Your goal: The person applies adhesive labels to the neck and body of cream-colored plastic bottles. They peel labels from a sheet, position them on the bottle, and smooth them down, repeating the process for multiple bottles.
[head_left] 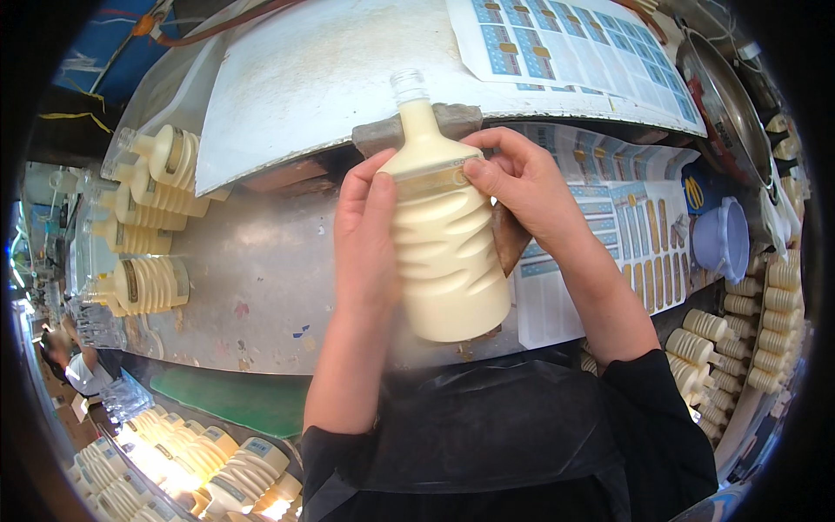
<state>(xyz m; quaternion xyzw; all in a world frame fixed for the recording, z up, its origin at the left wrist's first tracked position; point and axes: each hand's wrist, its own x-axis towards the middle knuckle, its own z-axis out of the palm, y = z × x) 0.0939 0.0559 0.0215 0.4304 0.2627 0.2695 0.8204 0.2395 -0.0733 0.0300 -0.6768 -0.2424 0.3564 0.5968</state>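
Note:
A cream-coloured bottle (448, 300) with a ribbed body and a clear neck lies in front of me, its neck pointing away. The neck rests against a grey padded block (378, 135). Across the shoulder runs a narrow gold-toned label strip (430, 180). My left hand (364, 204) is closed at the bottle's left side, thumb at the strip's left end, fingers partly hidden. On the right, my right hand (522, 178) has thumb and forefinger pinched at the strip's other end. A brown flat piece (509, 235) shows beneath the right hand.
Metal worktop (261, 278) spreads around the bottle, with a raised white board (304, 78) behind. Label sheets (644, 235) lie right; more labels (557, 43) lie on the board. Labelled bottles (152, 283) stand left. A lilac bucket (722, 239) and crated bottles (696, 348) are far right.

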